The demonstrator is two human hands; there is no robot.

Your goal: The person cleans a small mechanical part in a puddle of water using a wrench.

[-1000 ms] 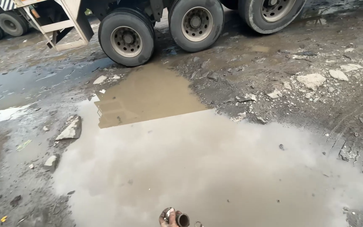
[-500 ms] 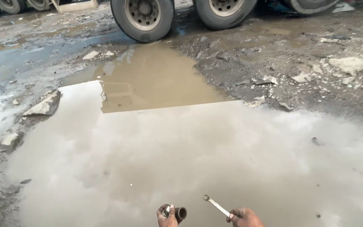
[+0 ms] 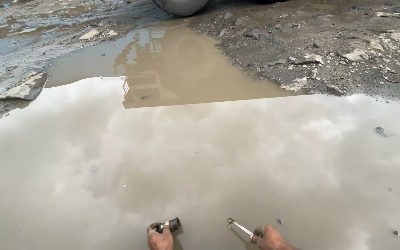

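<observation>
At the bottom edge of the head view, my left hand [image 3: 159,238] grips a short dark cylindrical metal part [image 3: 172,225] that sticks out past my fingers. A little to the right, my right hand [image 3: 268,238] holds a slim metal wrench [image 3: 240,226], its ring end pointing up and left. Both hands hover just over a wide muddy puddle [image 3: 200,162]. Only the fingers and knuckles show; my arms are cut off by the frame.
The brown puddle reflects sky and a truck. A truck tyre [image 3: 180,5] stands at the top. Wet gravel and stones [image 3: 302,60] lie at the upper right, a flat rock [image 3: 24,88] at the left bank, a thin ring [image 3: 393,77] on the gravel.
The view has tilted down and moved closer to the puddle, so the truck wheels slid out at the top. My right hand with the wrench came into view, then both hands rose higher.
</observation>
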